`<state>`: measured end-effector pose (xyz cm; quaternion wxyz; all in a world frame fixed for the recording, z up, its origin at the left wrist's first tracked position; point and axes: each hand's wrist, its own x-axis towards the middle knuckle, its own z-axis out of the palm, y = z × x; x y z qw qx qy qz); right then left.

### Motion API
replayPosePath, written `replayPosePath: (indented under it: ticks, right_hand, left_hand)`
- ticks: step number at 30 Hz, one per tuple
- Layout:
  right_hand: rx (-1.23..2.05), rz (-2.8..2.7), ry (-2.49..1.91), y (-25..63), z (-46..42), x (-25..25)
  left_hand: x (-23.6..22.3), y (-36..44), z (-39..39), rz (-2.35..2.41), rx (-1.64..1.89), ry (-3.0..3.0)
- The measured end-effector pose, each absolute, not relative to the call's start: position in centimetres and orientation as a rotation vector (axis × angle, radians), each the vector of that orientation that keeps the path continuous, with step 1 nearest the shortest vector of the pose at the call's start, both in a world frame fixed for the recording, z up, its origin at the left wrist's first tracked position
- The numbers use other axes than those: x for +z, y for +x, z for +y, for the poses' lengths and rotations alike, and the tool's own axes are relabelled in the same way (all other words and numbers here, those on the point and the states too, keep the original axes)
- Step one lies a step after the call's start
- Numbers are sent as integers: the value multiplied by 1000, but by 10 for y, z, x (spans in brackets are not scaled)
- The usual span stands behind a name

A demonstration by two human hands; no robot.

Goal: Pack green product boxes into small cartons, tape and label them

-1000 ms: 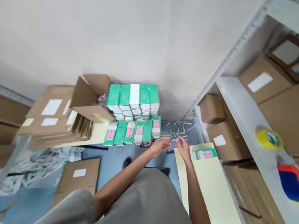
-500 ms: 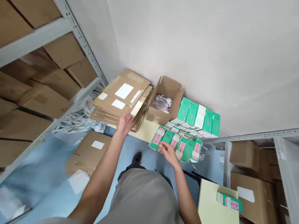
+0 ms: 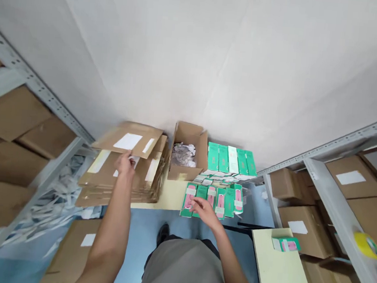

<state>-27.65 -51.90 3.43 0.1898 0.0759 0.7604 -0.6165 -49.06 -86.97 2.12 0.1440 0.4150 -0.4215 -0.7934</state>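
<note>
My left hand [image 3: 125,164] grips the near edge of a flattened cardboard box [image 3: 118,137], which is raised and tilted over a stack of flattened cartons [image 3: 139,177]. White labels show on its top face. Over the row of green boxes with pink fronts [image 3: 220,203] is my right hand [image 3: 205,210], its fingers apart with nothing visible in them. Whether it touches the boxes I cannot tell. Between the stack and the green boxes stands an open cardboard box [image 3: 185,173] with crumpled paper [image 3: 184,153] inside.
More green boxes [image 3: 229,159] stand against the wall. Shelves of cartons flank both sides. At the lower right, a cream tabletop [image 3: 281,273] holds a green box [image 3: 289,244]. A yellow tape roll [image 3: 368,245] hangs at the right rack. Paper strips [image 3: 51,204] lie at left.
My left hand has taken hold of the top flattened box and lifted it off the stack, up and leftward. My right hand stays over the green boxes. The view has shifted.
</note>
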Motion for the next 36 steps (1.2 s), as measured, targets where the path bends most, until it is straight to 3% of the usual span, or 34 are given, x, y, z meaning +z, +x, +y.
replayPosePath:
  ticks: [6,11,20,30,36]
  right_hand:
    - [-1897,2208,426,-259,-480,70]
    - [-2071,2412,712,-232,-418,113]
    - [-2481,2721,1712,-84,-305,161]
    - [-2293,2463,2359,102,-196,89]
    - [-1976,2325,2703,211,-128,21]
  left_hand:
    - [77,-487,-829,-1289,-2277,523]
    - [120,-461,-744,-1391,-2587,109]
    - [106,-392,-549,-2168,-2984,-613]
    - [56,-246,-311,-2715,-2498,-1749]
    - [5,-139,-158,-2846,-2459,-1857]
